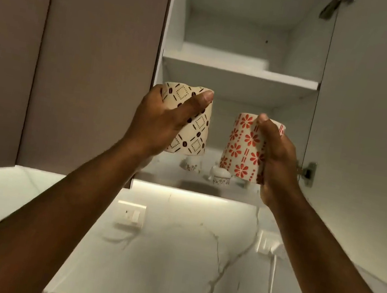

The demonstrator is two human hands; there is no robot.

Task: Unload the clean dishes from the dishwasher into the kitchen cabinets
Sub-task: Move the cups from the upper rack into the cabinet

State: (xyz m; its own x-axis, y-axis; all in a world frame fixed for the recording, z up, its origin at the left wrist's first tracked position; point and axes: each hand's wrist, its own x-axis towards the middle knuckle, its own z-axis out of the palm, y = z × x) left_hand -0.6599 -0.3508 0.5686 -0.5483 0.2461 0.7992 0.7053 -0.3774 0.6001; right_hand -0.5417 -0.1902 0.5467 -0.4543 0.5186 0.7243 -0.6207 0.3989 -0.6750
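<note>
A cream cup with brown diamonds [194, 123] is gripped by the left hand [163, 121], thumb curled across it; a cup with red flowers [243, 146] is clasped by the right hand [277, 159]; both are held up before the open cabinet [239, 72], above its lower shelf [195, 175].

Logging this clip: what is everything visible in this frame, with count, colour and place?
Coffee-bean mug: one, cream with dark brown pattern, held before the open cabinet.
Flower mug: one, cream with red flowers, right of the first mug.
Open cabinet: one, white inside, top centre.
Shelf: one, white, across the cabinet.
Small crockery pieces: at least two, white with fine print, on the cabinet floor.
Closed doors: two, brown, at left.
Open door: one, pale, at right.
Wall sockets: two, white, on the marble wall below.
Cable: one, white, below the right socket.
Left hand: grips the coffee-bean mug.
Right hand: grips the flower mug.
</note>
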